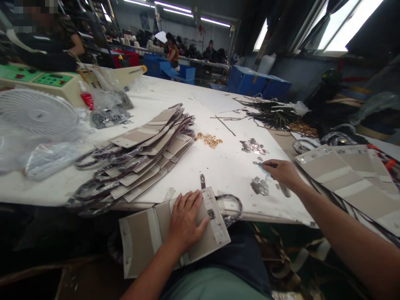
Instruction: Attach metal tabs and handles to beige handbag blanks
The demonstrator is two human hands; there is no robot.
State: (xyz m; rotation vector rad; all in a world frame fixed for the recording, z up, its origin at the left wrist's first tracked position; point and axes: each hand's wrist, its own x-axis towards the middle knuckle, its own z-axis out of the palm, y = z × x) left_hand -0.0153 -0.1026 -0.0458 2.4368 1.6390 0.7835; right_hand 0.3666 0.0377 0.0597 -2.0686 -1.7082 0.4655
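My left hand (186, 216) lies flat, fingers stretched out, on a beige bag panel (140, 237) that rests on my lap and the table edge. A small metal piece (211, 214) sits on this panel near its right end, and a plastic-wrapped handle (233, 204) loops out behind it. A short dark strap (203, 181) with metal on it sticks out at the top. My right hand (283, 171) is pinched just over the table, beside small loose metal pieces (260, 186). Something bluish shows at its fingertips, too blurred to name. Another pile of silvery pieces (252, 146) lies just beyond.
Stacked beige bag panels (156, 146) with wrapped handles lie at left. Gold-coloured pieces (210, 140) lie mid-table. Dark strips (271, 114) are heaped at the back right, more panels (350, 171) at right. A white fan (37, 112) and a machine (59, 81) stand at left; people work behind.
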